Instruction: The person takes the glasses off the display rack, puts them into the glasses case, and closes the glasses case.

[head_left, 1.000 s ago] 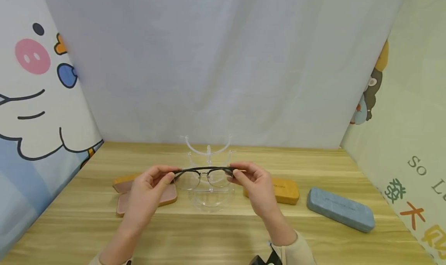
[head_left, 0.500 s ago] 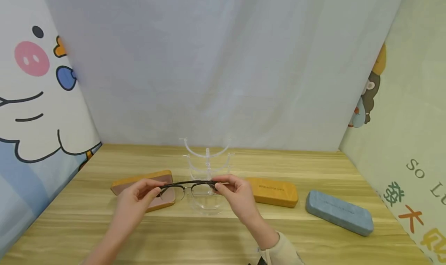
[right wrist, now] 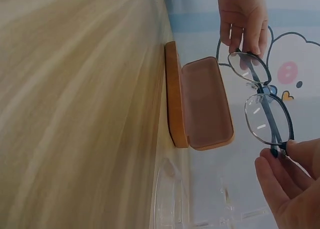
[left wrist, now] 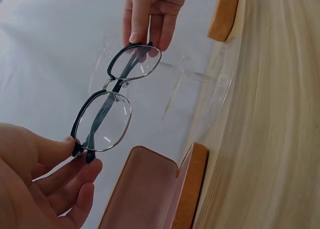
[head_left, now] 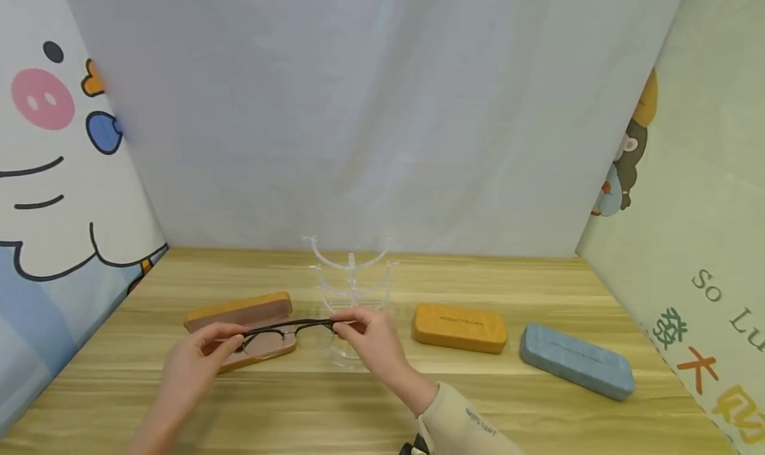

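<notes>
Black half-rim eyeglasses (head_left: 289,329) with clear lenses are held in the air, their temples folded behind the lenses. My left hand (head_left: 190,362) pinches one end of the frame between thumb and fingers. At the other end, my right hand (head_left: 373,342) grips it the same way. Below and behind the glasses lies an orange glasses case (head_left: 239,307), standing open with its pink lining showing. In the left wrist view, the glasses (left wrist: 112,96) are apart from the case (left wrist: 150,189).
A clear acrylic display stand (head_left: 352,275) rises behind my right hand, with no glasses visible on its arms. To the right lie a closed orange case (head_left: 459,327) and a closed blue case (head_left: 576,361). A pale curtain (head_left: 358,109) hangs behind the wooden table (head_left: 538,282).
Both hands have carried the eyeglasses left and slightly down, from before the display stand to the front of the open orange case. The cases and stand stay put.
</notes>
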Demonstrator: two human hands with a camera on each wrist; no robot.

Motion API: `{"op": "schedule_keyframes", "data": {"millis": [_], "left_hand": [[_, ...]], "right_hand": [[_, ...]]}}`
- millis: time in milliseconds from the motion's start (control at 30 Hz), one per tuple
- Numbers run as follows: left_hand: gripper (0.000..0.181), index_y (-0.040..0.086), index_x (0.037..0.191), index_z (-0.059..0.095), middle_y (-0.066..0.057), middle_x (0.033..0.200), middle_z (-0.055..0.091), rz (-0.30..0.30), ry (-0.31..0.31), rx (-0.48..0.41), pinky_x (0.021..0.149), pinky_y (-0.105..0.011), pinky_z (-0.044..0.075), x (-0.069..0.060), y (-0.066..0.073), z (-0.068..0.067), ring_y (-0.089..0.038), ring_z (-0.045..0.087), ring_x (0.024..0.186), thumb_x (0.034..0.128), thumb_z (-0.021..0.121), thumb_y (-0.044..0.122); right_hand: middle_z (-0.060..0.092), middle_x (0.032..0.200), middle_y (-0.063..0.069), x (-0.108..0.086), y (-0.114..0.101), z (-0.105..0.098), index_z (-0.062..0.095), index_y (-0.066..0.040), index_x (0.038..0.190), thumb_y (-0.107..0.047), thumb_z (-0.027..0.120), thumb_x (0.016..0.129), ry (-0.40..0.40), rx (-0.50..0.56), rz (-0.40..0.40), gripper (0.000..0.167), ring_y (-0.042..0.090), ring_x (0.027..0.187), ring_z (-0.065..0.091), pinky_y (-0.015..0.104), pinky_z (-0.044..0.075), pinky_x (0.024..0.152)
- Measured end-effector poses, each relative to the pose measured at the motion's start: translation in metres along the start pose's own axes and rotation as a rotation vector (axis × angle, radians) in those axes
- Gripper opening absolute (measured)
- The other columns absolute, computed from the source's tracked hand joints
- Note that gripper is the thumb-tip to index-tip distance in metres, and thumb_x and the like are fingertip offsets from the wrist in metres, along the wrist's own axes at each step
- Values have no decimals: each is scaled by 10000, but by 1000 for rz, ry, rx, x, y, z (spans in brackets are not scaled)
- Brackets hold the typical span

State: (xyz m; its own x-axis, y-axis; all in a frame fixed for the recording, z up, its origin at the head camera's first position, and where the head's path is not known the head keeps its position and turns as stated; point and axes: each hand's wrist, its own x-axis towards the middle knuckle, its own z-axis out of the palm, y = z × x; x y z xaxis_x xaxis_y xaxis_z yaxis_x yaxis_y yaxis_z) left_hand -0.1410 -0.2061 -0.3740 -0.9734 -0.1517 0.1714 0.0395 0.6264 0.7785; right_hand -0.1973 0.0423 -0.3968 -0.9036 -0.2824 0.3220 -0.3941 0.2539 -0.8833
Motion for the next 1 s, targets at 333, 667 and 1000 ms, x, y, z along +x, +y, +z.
{"op": "schedule_keyframes", "data": {"millis": [333,667,1000], "left_hand": [[430,79,1184,601,14,1006,612,-194,-117,-91,706,-262,486,12,-34,-10,-4,544,798,898,543,395],[358,-3,1174,582,-182,1128,593,-214,-104,-17,663,-260,498,23,-55,-14,-122,601,834,935,513,254],[313,31,1065,665,-187,1035,643,-224,18,150,604,-262,400,30,-65,-16,-256,599,844,900,558,275]], "right_hand": [[688,934,19,9,2,26,698,-100,988,-145,613,866,-72,-140,-35,156,106,697,649,147,467,561],[686,931,38,20,11,60,695,-73,959,-83,603,864,-71,-243,-49,132,4,683,604,116,440,537],[693,934,34,36,17,85,710,-91,953,-76,589,875,-9,-280,27,145,35,707,618,119,425,507]]}}
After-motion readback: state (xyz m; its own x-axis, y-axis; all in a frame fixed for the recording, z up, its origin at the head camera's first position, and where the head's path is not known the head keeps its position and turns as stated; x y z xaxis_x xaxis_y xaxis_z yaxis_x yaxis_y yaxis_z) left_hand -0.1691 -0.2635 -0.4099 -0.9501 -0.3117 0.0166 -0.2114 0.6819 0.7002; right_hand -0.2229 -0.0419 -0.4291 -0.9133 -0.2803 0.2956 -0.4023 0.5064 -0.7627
